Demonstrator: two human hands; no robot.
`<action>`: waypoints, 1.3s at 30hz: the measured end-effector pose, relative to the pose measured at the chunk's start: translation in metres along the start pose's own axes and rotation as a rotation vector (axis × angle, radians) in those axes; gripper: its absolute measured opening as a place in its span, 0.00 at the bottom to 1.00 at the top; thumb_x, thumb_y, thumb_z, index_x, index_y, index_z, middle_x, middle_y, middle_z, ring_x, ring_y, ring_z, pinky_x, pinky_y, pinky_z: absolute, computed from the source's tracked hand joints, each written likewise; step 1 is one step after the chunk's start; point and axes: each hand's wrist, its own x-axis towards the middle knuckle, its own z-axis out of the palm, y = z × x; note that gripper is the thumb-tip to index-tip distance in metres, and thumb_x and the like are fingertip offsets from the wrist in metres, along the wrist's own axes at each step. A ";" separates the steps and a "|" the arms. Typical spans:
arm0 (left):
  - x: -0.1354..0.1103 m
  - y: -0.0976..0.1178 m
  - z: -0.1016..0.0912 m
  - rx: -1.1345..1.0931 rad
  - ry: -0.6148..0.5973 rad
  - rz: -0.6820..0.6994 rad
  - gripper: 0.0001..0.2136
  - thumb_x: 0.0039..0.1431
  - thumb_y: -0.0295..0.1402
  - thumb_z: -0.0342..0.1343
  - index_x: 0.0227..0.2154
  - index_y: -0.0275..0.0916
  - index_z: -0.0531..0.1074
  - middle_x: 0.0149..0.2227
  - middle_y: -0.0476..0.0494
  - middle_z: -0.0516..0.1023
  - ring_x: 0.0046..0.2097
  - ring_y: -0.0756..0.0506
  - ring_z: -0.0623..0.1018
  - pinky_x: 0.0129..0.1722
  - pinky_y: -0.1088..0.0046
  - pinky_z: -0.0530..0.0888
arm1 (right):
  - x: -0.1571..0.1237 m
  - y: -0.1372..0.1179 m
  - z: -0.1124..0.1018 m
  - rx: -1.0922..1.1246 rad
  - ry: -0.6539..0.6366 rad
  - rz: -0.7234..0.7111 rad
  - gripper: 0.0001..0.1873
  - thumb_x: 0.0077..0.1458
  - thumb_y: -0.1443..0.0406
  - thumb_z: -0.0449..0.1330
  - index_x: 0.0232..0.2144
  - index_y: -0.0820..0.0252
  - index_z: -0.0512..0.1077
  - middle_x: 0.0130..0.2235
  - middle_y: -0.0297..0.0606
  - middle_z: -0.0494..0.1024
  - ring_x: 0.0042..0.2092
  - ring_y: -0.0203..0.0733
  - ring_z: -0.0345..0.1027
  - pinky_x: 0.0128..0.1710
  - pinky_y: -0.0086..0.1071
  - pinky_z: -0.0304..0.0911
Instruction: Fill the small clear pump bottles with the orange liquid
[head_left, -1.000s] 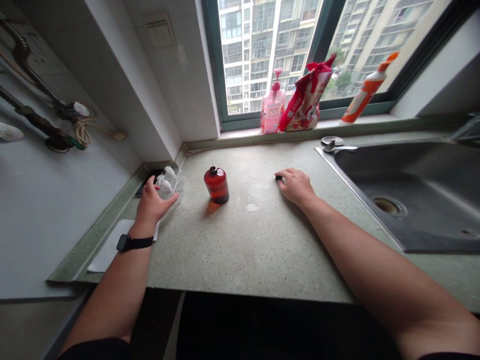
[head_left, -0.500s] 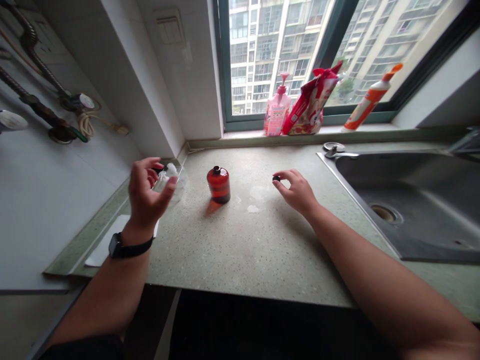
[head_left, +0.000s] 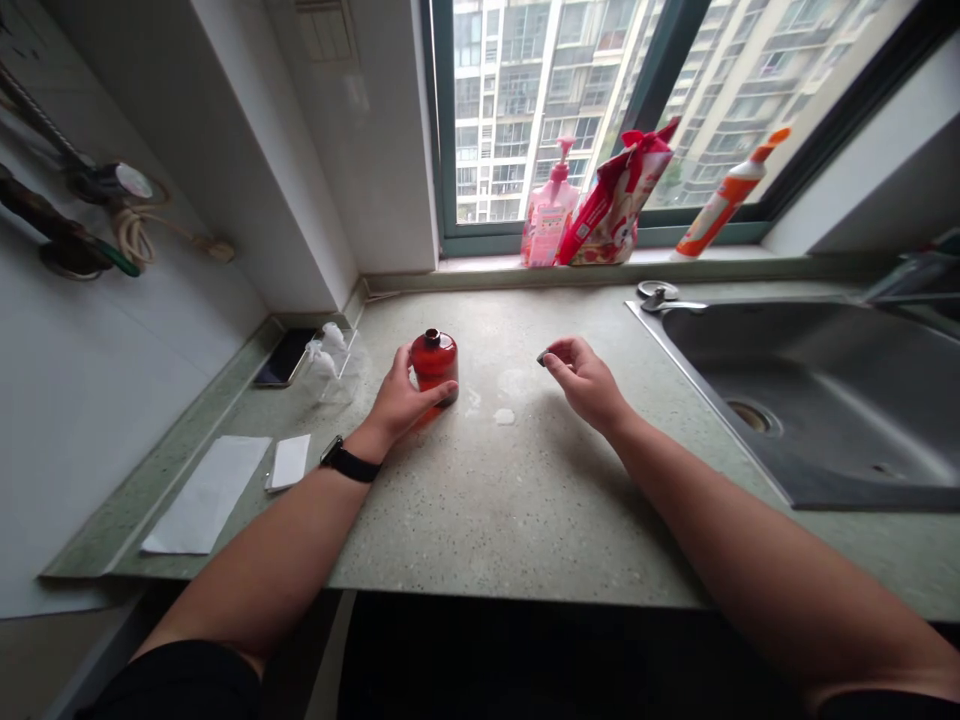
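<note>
An amber-red bottle (head_left: 434,358) stands upright on the counter, its dark neck uncapped. My left hand (head_left: 405,390) is wrapped around its left side and front, thumb across the lower part. To the right, my right hand (head_left: 585,378) pinches a small dark cap (head_left: 541,357) between thumb and fingers, just above the counter and apart from the bottle. A small wet patch (head_left: 504,416) lies on the counter between the two hands. Left of the bottle is a clear box (head_left: 330,385) with white crumpled pieces in it.
A phone (head_left: 289,358), a white sheet (head_left: 210,495) and a small white pad (head_left: 289,462) lie at left. A steel sink (head_left: 825,400) is at right. On the sill stand a pink pump bottle (head_left: 549,222), a red bag (head_left: 619,205) and an orange-white bottle (head_left: 720,205).
My left hand has moved right from beside the clear box and closed around the bottle. My right hand still holds the cap, now tilted differently. The view has shifted slightly.
</note>
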 end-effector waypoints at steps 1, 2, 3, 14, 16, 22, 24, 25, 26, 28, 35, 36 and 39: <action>0.000 -0.001 0.001 -0.007 0.020 -0.005 0.38 0.53 0.47 0.78 0.62 0.43 0.68 0.61 0.34 0.80 0.64 0.32 0.79 0.66 0.49 0.72 | 0.000 0.000 0.001 0.025 -0.013 0.023 0.26 0.58 0.41 0.66 0.45 0.53 0.76 0.42 0.41 0.83 0.44 0.49 0.76 0.51 0.50 0.73; 0.001 -0.001 0.002 -0.011 0.041 -0.010 0.37 0.53 0.46 0.78 0.61 0.43 0.69 0.60 0.34 0.80 0.63 0.32 0.80 0.65 0.50 0.73 | -0.001 -0.001 0.002 0.054 -0.031 0.042 0.26 0.59 0.41 0.66 0.46 0.53 0.77 0.42 0.40 0.82 0.44 0.49 0.76 0.51 0.50 0.72; 0.001 -0.001 0.003 -0.012 0.054 -0.011 0.36 0.53 0.46 0.78 0.60 0.43 0.70 0.59 0.35 0.81 0.61 0.33 0.80 0.64 0.50 0.74 | -0.002 -0.002 0.002 0.086 -0.053 0.057 0.26 0.60 0.40 0.65 0.46 0.53 0.78 0.42 0.40 0.82 0.45 0.48 0.75 0.52 0.49 0.71; -0.014 0.025 -0.011 0.146 0.088 0.209 0.34 0.54 0.46 0.77 0.60 0.43 0.71 0.59 0.37 0.80 0.58 0.36 0.81 0.62 0.53 0.76 | -0.016 -0.026 0.008 0.400 -0.131 0.225 0.23 0.53 0.44 0.74 0.43 0.50 0.81 0.42 0.35 0.81 0.45 0.44 0.75 0.54 0.47 0.71; -0.018 0.030 -0.010 0.180 0.050 0.271 0.33 0.55 0.46 0.76 0.61 0.43 0.71 0.59 0.37 0.80 0.58 0.36 0.81 0.62 0.53 0.76 | -0.019 -0.032 0.008 0.391 -0.157 0.217 0.23 0.55 0.44 0.73 0.45 0.50 0.82 0.42 0.36 0.82 0.45 0.45 0.75 0.55 0.48 0.72; -0.028 0.039 -0.002 0.272 -0.052 0.384 0.32 0.58 0.48 0.74 0.61 0.44 0.71 0.58 0.37 0.81 0.57 0.35 0.81 0.60 0.53 0.77 | -0.032 -0.046 0.009 0.279 -0.236 -0.027 0.20 0.58 0.46 0.73 0.45 0.50 0.80 0.46 0.38 0.84 0.51 0.48 0.78 0.63 0.52 0.70; -0.030 0.042 0.000 0.295 -0.070 0.391 0.32 0.58 0.48 0.74 0.61 0.44 0.71 0.57 0.38 0.81 0.56 0.35 0.81 0.60 0.53 0.76 | -0.038 -0.050 0.011 0.261 -0.224 -0.138 0.16 0.62 0.50 0.72 0.47 0.48 0.79 0.49 0.37 0.84 0.55 0.48 0.78 0.66 0.52 0.69; -0.031 0.043 0.001 0.308 -0.077 0.398 0.32 0.58 0.48 0.74 0.61 0.44 0.71 0.57 0.38 0.81 0.56 0.35 0.81 0.60 0.53 0.76 | -0.040 -0.052 0.011 0.247 -0.216 -0.190 0.14 0.63 0.52 0.71 0.48 0.47 0.79 0.50 0.37 0.84 0.56 0.48 0.78 0.67 0.52 0.68; -0.031 0.044 0.001 0.324 -0.085 0.408 0.32 0.59 0.48 0.73 0.61 0.44 0.71 0.56 0.38 0.81 0.55 0.35 0.80 0.59 0.53 0.76 | -0.043 -0.054 0.012 0.225 -0.205 -0.239 0.12 0.65 0.55 0.70 0.49 0.46 0.79 0.51 0.37 0.84 0.57 0.48 0.78 0.67 0.52 0.69; -0.032 0.046 0.002 0.358 -0.101 0.429 0.32 0.59 0.47 0.73 0.62 0.45 0.71 0.55 0.39 0.81 0.54 0.35 0.80 0.59 0.53 0.76 | -0.047 -0.059 0.014 0.163 -0.171 -0.324 0.12 0.67 0.59 0.68 0.51 0.46 0.79 0.52 0.37 0.84 0.57 0.48 0.78 0.66 0.52 0.70; -0.035 0.049 0.005 0.469 -0.142 0.473 0.33 0.58 0.44 0.73 0.63 0.43 0.71 0.54 0.38 0.82 0.53 0.33 0.79 0.57 0.50 0.73 | -0.051 -0.070 0.015 0.001 -0.099 -0.499 0.11 0.66 0.63 0.69 0.50 0.47 0.81 0.47 0.38 0.85 0.51 0.48 0.80 0.55 0.49 0.76; -0.035 0.050 0.005 0.484 -0.146 0.471 0.33 0.58 0.44 0.73 0.64 0.44 0.71 0.54 0.38 0.82 0.53 0.33 0.79 0.57 0.50 0.73 | -0.051 -0.071 0.014 -0.023 -0.107 -0.513 0.11 0.66 0.63 0.69 0.51 0.47 0.81 0.47 0.38 0.85 0.50 0.48 0.80 0.54 0.48 0.77; -0.037 0.052 0.006 0.523 -0.153 0.465 0.32 0.59 0.47 0.72 0.64 0.46 0.72 0.54 0.39 0.82 0.53 0.33 0.78 0.57 0.51 0.72 | -0.052 -0.072 0.013 -0.096 -0.156 -0.569 0.11 0.67 0.62 0.69 0.51 0.45 0.82 0.47 0.38 0.86 0.49 0.48 0.81 0.51 0.48 0.78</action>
